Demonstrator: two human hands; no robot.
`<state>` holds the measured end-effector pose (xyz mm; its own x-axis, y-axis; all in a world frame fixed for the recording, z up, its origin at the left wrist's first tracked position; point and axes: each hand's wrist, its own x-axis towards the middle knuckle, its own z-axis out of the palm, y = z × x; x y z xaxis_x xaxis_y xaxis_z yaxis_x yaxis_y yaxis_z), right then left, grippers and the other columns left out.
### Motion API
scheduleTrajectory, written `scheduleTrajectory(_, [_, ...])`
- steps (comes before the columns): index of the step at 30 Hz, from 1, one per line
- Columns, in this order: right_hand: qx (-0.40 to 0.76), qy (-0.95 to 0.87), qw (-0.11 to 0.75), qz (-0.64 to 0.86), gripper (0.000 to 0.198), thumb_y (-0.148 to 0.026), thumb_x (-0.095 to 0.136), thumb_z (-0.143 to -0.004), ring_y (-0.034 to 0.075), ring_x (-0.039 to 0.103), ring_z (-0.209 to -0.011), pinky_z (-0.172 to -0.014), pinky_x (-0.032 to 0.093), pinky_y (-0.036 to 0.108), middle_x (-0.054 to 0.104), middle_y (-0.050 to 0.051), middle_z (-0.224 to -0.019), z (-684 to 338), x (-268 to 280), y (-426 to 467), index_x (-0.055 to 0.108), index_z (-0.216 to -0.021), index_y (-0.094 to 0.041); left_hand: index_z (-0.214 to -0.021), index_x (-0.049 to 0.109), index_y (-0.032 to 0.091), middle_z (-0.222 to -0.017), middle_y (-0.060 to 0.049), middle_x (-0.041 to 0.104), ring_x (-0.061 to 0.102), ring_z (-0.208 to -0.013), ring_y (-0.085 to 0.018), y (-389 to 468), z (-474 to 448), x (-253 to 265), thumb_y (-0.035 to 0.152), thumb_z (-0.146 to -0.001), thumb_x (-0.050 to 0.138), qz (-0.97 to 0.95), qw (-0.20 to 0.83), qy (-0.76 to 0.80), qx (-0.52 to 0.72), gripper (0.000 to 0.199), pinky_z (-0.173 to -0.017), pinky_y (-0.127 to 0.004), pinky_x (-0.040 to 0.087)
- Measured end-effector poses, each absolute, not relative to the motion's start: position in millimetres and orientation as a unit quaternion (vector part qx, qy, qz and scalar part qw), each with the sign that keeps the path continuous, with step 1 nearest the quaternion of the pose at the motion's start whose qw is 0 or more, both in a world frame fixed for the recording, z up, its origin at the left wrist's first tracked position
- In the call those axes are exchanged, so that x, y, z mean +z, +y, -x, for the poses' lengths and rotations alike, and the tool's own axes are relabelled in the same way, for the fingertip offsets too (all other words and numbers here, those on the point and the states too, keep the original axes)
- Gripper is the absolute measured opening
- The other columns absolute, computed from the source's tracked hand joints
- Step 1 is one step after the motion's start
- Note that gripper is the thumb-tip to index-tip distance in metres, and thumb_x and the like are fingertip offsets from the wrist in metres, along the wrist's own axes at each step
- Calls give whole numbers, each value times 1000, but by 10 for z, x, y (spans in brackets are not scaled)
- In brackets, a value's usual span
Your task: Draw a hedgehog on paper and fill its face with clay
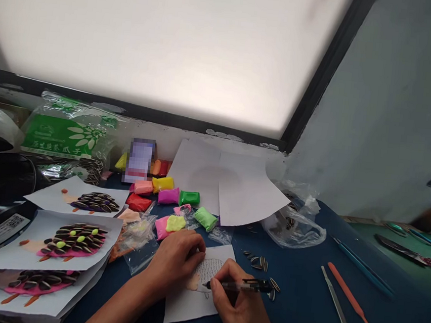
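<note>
A small white paper (186,308) lies on the dark blue table, with an animal outline filled with short pen strokes (211,267) and a peach clay patch (192,282) on it. My right hand (238,298) grips a dark pen (243,285), its tip at the drawing beside the peach patch. On the paper's upper left rests my left hand (179,254), fingers curled inward; whatever lies under them is hidden. Several striped sunflower seeds (259,262) are scattered to the right of the paper. Above my left hand lies a pink and yellow clay packet (171,226).
Hedgehog pictures of seeds and clay (74,242) are stacked at left. Wrapped clay packets (168,195), a phone (139,160) and a green seed bag (66,132) stand behind. White sheets (248,195) lean at the wall. An orange clay tool (347,294) and a scalpel-like tool (338,310) lie right.
</note>
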<state>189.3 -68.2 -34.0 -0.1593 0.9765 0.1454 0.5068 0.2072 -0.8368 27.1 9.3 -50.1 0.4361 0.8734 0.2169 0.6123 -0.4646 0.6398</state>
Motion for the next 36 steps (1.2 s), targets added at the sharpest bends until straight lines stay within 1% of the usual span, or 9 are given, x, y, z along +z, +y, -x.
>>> scheduleTrajectory(4, [326, -686, 359, 542, 21, -31, 46, -87, 10, 37, -52, -49, 30, 23, 40, -5, -60, -1887, -313, -698, 43, -70, -20, -75, 64, 20, -68, 0, 59, 52, -69, -15, 92, -270, -498, 18, -76, 54, -813, 237, 458, 270, 10, -62, -26, 32])
scheduleTrajectory(10, [318, -689, 352, 548, 21, -31, 44, -87, 11, 38, -52, -49, 31, 23, 40, -4, -60, -1877, -296, -707, 42, -69, -21, -74, 64, 20, -68, 0, 59, 52, -69, -15, 92, -269, -484, 19, -77, 53, -816, 236, 457, 265, 11, -62, -26, 33])
scheduleTrajectory(15, [278, -704, 347, 554, 19, -29, 44, -86, 11, 41, -51, -49, 32, 23, 42, -4, -58, -1901, -343, -697, 42, -69, -21, -86, 64, 20, -75, -1, 59, 53, -70, -15, 89, -267, -495, 19, -76, 55, -803, 245, 472, 269, 14, -63, -26, 34])
scheduleTrajectory(19, [280, -707, 339, 554, 19, -29, 42, -87, 11, 43, -51, -50, 33, 23, 44, -3, -60, -1917, -345, -693, 42, -70, -21, -80, 62, 20, -78, -1, 60, 54, -73, -15, 81, -266, -492, 19, -77, 54, -803, 253, 465, 275, 9, -65, -26, 35])
scheduleTrajectory(24, [311, -705, 336, 542, 20, -33, 44, -86, 11, 43, -50, -49, 32, 23, 44, -3, -59, -1904, -327, -687, 44, -71, -20, -86, 63, 20, -74, 0, 59, 53, -71, -16, 79, -268, -492, 18, -76, 56, -803, 241, 476, 266, 12, -64, -26, 34])
scheduleTrajectory(29, [316, -705, 325, 546, 20, -32, 45, -87, 11, 42, -51, -49, 32, 23, 45, -3, -58, -1900, -314, -683, 45, -71, -20, -81, 63, 20, -74, 0, 60, 54, -72, -16, 83, -270, -483, 18, -76, 55, -808, 242, 471, 260, 9, -64, -26, 34])
scheduleTrajectory(32, [314, -707, 325, 543, 20, -33, 45, -87, 11, 42, -50, -49, 32, 22, 44, -4, -58, -1900, -324, -679, 44, -70, -20, -81, 63, 20, -74, -1, 60, 54, -72, -16, 82, -270, -476, 18, -77, 55, -807, 246, 468, 262, 9, -64, -26, 34])
scheduleTrajectory(36, [303, -713, 325, 543, 19, -31, 45, -86, 11, 44, -50, -49, 33, 22, 47, -3, -58, -1898, -349, -674, 45, -71, -20, -80, 64, 20, -75, -1, 61, 54, -73, -16, 80, -271, -478, 18, -77, 54, -808, 244, 466, 267, 10, -65, -26, 35])
